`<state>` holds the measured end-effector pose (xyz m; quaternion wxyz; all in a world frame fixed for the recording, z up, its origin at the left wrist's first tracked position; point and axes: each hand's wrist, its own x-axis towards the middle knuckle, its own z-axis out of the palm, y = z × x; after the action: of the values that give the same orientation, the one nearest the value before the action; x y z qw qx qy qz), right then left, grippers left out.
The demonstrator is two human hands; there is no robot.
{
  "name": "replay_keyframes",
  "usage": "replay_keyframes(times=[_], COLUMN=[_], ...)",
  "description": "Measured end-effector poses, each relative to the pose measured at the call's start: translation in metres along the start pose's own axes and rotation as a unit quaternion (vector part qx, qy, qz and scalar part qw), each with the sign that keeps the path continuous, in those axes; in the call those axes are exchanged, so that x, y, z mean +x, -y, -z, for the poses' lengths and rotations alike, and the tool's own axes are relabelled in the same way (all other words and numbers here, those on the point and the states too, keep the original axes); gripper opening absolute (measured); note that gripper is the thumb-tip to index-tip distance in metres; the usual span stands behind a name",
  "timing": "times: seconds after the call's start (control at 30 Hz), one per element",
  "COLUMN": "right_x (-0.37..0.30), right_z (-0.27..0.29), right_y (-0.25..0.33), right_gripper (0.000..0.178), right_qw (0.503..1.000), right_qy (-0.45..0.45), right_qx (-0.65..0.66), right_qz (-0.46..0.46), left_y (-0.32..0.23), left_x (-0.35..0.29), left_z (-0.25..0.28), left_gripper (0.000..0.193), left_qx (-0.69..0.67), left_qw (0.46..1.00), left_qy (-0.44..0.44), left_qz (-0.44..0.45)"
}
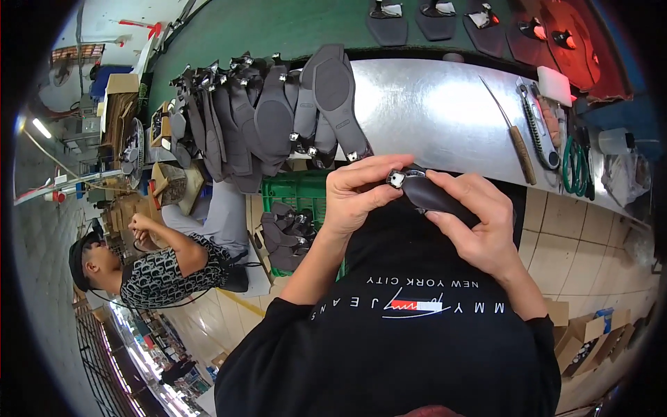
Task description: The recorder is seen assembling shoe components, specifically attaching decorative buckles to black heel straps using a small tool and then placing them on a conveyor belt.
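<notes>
Two bare hands, left (358,194) and right (483,219), grip a dark, curved shoe piece (434,194) beside a metal worktable (424,104).
Grey soles (274,121) crowd the table's left side; a wooden-handled awl (521,151) lies at right. A person in a patterned shirt (167,274) sits to the left, near a green crate (295,191) of dark parts (283,233).

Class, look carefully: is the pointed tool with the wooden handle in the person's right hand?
No, the pointed tool lies on the metal table, while the right hand holds a dark curved piece.
</notes>
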<state>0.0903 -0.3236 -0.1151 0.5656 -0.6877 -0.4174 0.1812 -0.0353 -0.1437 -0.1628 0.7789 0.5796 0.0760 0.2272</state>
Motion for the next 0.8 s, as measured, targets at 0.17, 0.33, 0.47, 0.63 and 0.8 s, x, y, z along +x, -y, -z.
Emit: replay_keyframes(times=[0.17,0.33,0.47,0.63,0.8], right_x=[0.001,-0.001,0.0,-0.001,0.002], right_z=[0.0,-0.003,-0.004,-0.005,-0.003], right_y=[0.001,-0.005,-0.006,-0.007,-0.002], right_gripper=[0.043,0.04,0.04,0.038,0.037], right_qw=[0.999,0.998,0.997,0.992,0.993], right_qy=[-0.007,-0.021,-0.024,-0.022,0.012], right_qx=[-0.028,-0.038,-0.062,-0.104,-0.115], right_qz=[0.022,0.036,0.038,0.065,0.039], left_y=[-0.003,-0.004,-0.005,-0.005,-0.011], left_x=[0.002,0.001,-0.002,0.0,0.001], left_z=[0.005,0.005,0.002,0.009,0.008], left_gripper=[0.033,0.034,0.038,0.039,0.036], left_qx=[0.046,0.074,0.024,0.03,0.121], left_qw=[0.998,0.996,0.998,0.995,0.985], left_qy=[0.034,0.05,0.047,0.095,0.121], left_qz=[-0.018,-0.006,0.038,0.032,0.004])
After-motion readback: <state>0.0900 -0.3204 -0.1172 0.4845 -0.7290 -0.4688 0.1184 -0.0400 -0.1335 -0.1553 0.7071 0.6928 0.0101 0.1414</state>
